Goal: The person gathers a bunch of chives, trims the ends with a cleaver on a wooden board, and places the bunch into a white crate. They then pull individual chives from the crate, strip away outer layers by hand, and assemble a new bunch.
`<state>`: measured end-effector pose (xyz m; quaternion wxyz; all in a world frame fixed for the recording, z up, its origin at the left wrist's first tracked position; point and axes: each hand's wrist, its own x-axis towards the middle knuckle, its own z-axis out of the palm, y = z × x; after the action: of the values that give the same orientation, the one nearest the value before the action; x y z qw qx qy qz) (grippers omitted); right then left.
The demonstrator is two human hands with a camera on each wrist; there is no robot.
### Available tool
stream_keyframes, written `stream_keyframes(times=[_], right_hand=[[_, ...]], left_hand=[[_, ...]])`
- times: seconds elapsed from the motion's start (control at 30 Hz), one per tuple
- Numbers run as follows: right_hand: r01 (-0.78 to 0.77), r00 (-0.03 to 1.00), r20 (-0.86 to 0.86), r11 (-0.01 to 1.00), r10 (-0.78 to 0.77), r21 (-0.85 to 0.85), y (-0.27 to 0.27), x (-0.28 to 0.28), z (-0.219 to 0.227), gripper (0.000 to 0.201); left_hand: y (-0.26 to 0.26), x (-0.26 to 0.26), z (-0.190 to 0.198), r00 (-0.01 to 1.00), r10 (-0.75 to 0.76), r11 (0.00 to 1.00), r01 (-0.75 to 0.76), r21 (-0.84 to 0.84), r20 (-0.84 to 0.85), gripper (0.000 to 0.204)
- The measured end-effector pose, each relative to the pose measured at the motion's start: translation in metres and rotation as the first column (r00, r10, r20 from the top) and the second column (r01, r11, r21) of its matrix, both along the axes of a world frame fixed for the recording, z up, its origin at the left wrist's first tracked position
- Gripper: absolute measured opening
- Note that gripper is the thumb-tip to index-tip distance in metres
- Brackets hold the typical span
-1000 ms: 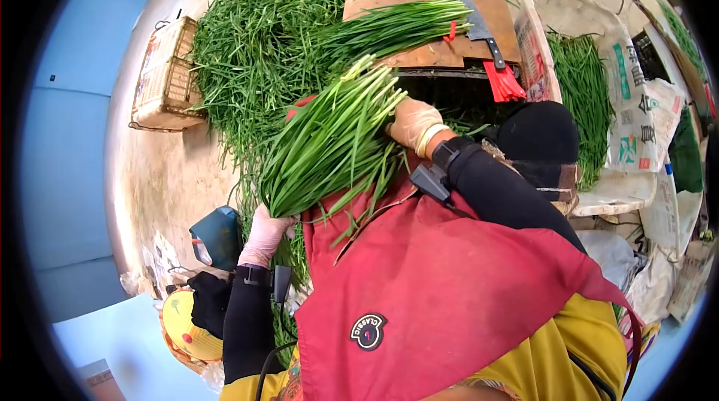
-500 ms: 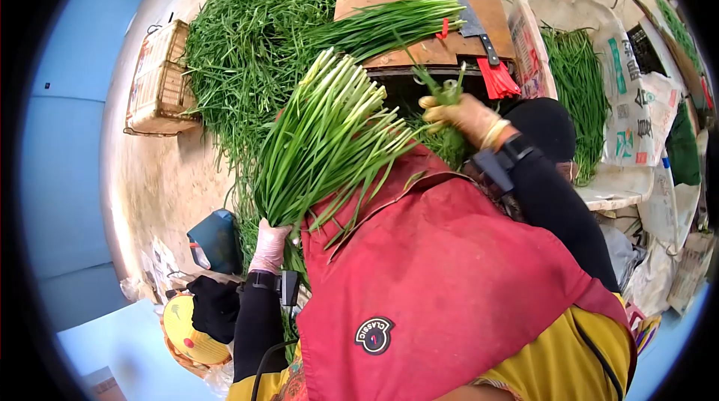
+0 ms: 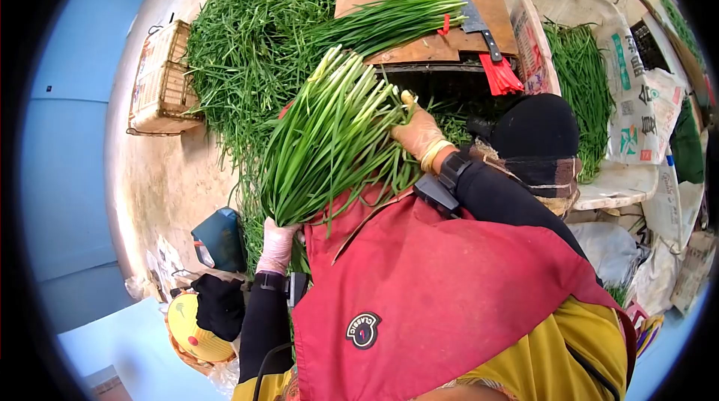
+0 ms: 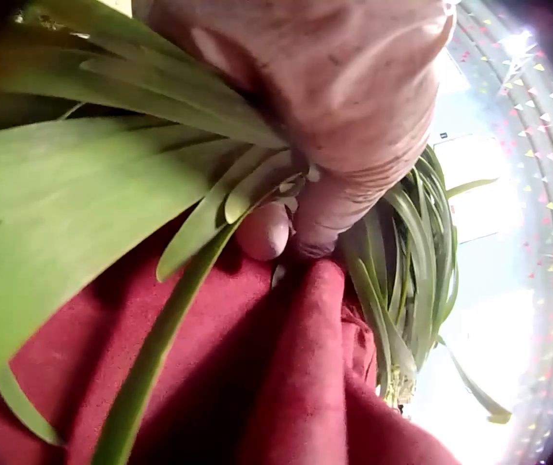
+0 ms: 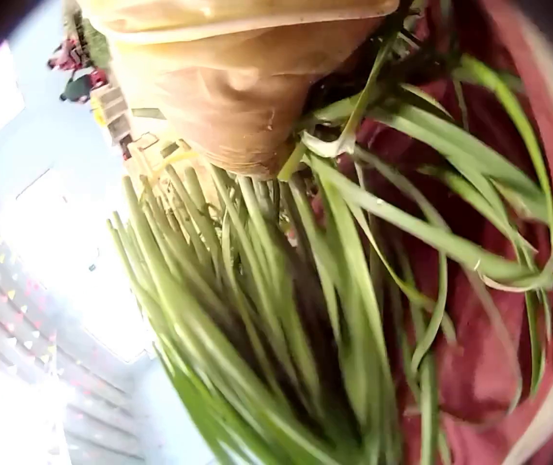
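A loose bunch of garlic chives (image 3: 322, 150) lies slanted over the red apron (image 3: 449, 274), pale stem ends up and to the right. My gloved left hand (image 3: 278, 245) grips its leafy end; in the left wrist view the thumb and fingers of the left hand (image 4: 344, 107) close round the flat leaves. At the stem-end side, my gloved right hand (image 3: 421, 134) pinches stray blades along the bunch's edge. The right wrist view shows the curled right hand (image 5: 228, 97) over the stems (image 5: 257, 281), with loose, bent leaves (image 5: 451, 232) beside it; its fingertips are partly hidden.
Ahead, a wooden board (image 3: 359, 2) bears a tied bundle of chives (image 3: 389, 23) and a cleaver (image 3: 472, 15). Red ties (image 3: 499, 75) hang at its edge. A big chive pile (image 3: 255, 34) lies left, beside a wicker basket (image 3: 159, 86). A white tub (image 3: 533, 49) stands right.
My right hand pulled away to the right with some loose blades, then came back to the bunch's edge. The left hand has kept its grip, with the bunch nearly in place.
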<state>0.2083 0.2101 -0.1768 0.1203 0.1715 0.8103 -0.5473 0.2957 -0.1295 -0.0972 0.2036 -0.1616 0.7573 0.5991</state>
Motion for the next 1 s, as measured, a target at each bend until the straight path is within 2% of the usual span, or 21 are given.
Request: stream_keyframes(times=[0.03, 0.07, 0.13, 0.2, 0.27, 0.3, 0.33, 0.37, 0.4, 0.47, 0.53, 0.57, 0.6, 0.63, 0.67, 0.73, 0.77, 0.8, 0.87, 0.93, 1.0], right_hand=[[-0.063, 0.995, -0.08, 0.997, 0.067, 0.049, 0.005, -0.006, -0.021, 0.057], [-0.061, 0.994, -0.085, 0.995, 0.067, 0.077, 0.011, -0.005, -0.007, 0.04], [0.04, 0.999, -0.029, 0.997, -0.038, 0.06, 0.029, -0.018, -0.013, 0.034], [0.134, 0.983, -0.109, 0.981, -0.149, -0.138, 0.072, -0.031, -0.037, 0.028], [0.117, 0.99, -0.035, 0.951, -0.133, -0.286, 0.113, -0.042, -0.028, 0.022], [0.032, 0.997, -0.053, 0.925, -0.056, -0.378, 0.118, -0.044, -0.007, 0.02], [0.016, 1.0, 0.022, 0.889, -0.007, -0.457, 0.123, -0.046, -0.002, 0.021], [-0.015, 0.998, 0.04, 0.744, 0.056, -0.667, 0.119, -0.046, 0.0, 0.023], [-0.033, 0.992, 0.04, 0.55, 0.12, -0.835, 0.111, -0.044, 0.003, 0.026], [-0.076, 0.989, -0.018, 0.405, 0.144, -0.911, 0.079, -0.038, 0.018, 0.035], [-0.063, 0.985, 0.009, 0.412, 0.17, -0.909, 0.048, -0.031, 0.018, 0.055], [-0.179, 0.975, -0.117, 0.355, 0.189, -0.917, 0.034, -0.034, -0.004, 0.056], [-0.295, 0.949, -0.242, 0.297, 0.2, -0.908, 0.018, -0.034, 0.0, 0.057], [-0.347, 0.92, -0.276, 0.251, 0.279, -0.903, 0.015, -0.029, 0.005, 0.056], [-0.291, 0.952, -0.248, 0.282, 0.177, -0.914, 0.004, -0.024, 0.012, 0.049], [-0.235, 0.923, -0.196, 0.082, 0.332, -0.968, 0.008, -0.009, 0.045, 0.051], [-0.305, 0.898, -0.222, 0.176, 0.381, -0.936, 0.01, -0.013, 0.041, 0.054], [-0.252, 0.895, -0.155, 0.189, 0.418, -0.949, 0.011, -0.007, 0.061, 0.054], [-0.281, 0.885, -0.258, 0.004, 0.388, -0.96, 0.01, -0.005, 0.055, 0.052], [-0.325, 0.889, -0.266, 0.104, 0.373, -0.94, 0.022, -0.007, 0.062, 0.054], [-0.284, 0.905, -0.183, 0.223, 0.385, -0.933, 0.039, -0.005, 0.072, 0.047]], left_hand=[[0.002, -0.001, 0.0, 1.0, -0.003, 1.0, 0.003, 0.001, -0.001, 0.024], [0.006, 0.0, 0.001, 0.999, 0.017, 1.0, -0.016, 0.023, -0.035, 0.024], [0.002, 0.001, 0.0, 0.997, 0.036, 0.998, -0.033, 0.047, -0.066, 0.024], [-0.015, -0.002, -0.005, 0.998, -0.002, 0.999, -0.002, 0.051, 0.066, 0.026], [-0.029, -0.005, -0.005, 0.992, -0.009, 0.997, -0.001, 0.078, 0.122, 0.028], [-0.033, -0.007, -0.001, 0.988, -0.002, 0.995, -0.013, 0.1, 0.152, 0.031], [-0.037, -0.011, 0.002, 0.984, 0.005, 0.992, -0.027, 0.123, 0.18, 0.033], [-0.058, -0.012, -0.013, 0.986, -0.026, 0.982, -0.006, 0.188, 0.166, 0.038], [-0.071, -0.017, -0.025, 0.981, -0.019, 0.988, -0.011, 0.156, 0.191, 0.045], [-0.087, -0.026, -0.033, 0.956, -0.109, 0.962, 0.032, 0.271, 0.271, 0.045], [-0.087, -0.036, -0.03, 0.947, -0.167, 0.958, 0.09, 0.273, 0.275, 0.045], [-0.087, -0.04, -0.029, 0.934, -0.225, 0.95, 0.146, 0.278, 0.279, 0.044], [-0.095, -0.042, -0.033, 0.933, -0.227, 0.95, 0.149, 0.276, 0.28, 0.044], [-0.106, -0.044, -0.042, 0.943, -0.213, 0.964, 0.16, 0.21, 0.256, 0.043], [-0.103, -0.045, -0.038, 0.952, -0.198, 0.975, 0.168, 0.142, 0.232, 0.042], [-0.093, -0.049, -0.025, 0.948, -0.202, 0.979, 0.187, 0.082, 0.244, 0.042], [-0.087, -0.051, -0.019, 0.953, -0.193, 0.981, 0.187, 0.047, 0.233, 0.042], [-0.081, -0.053, -0.014, 0.958, -0.184, 0.982, 0.187, 0.011, 0.222, 0.042], [-0.074, -0.055, -0.009, 0.943, -0.167, 0.986, 0.152, 0.073, 0.288, 0.043], [-0.073, -0.055, -0.015, 0.935, -0.207, 0.973, 0.167, 0.157, 0.288, 0.04], [-0.071, -0.055, -0.017, 0.931, -0.241, 0.967, 0.206, 0.151, 0.275, 0.037]])
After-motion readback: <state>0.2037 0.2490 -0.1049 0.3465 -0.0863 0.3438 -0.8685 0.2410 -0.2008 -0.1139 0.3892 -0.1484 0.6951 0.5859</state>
